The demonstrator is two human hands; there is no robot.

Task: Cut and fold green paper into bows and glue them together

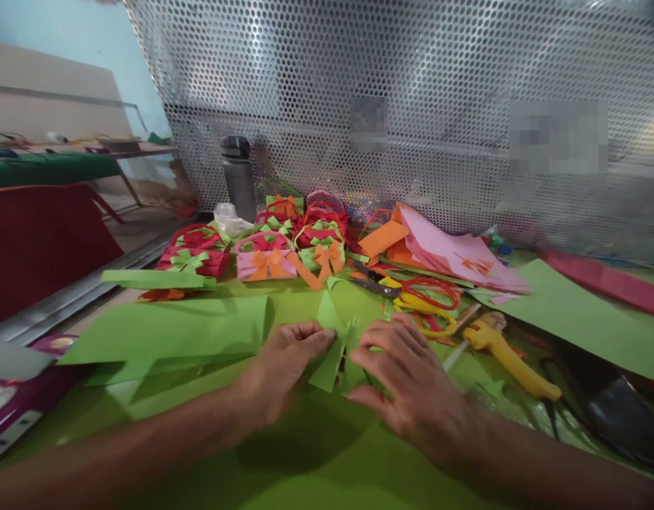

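Observation:
My left hand (276, 361) is closed in a pinch on a cut piece of light green paper (325, 372), with thumb and forefinger pressed together. The paper has pointed, slanted ends and a narrow gap along its right side. Just right of it is my right hand (412, 382), its fingers curved and spread apart, the thumb away from the fingertips. Some green paper shows between the two hands, but whether my right fingertips touch it is hard to see. A larger folded green sheet (193, 326) lies left of my left hand.
Small paper bags with bows (266, 262) stand behind my hands, near a grey bottle (239, 180). To the right lie scissors (430, 292), a yellow glue gun (512, 360), pink sheets (443, 244) and a green sheet (592, 319). A perforated metal panel (316, 78) rises behind.

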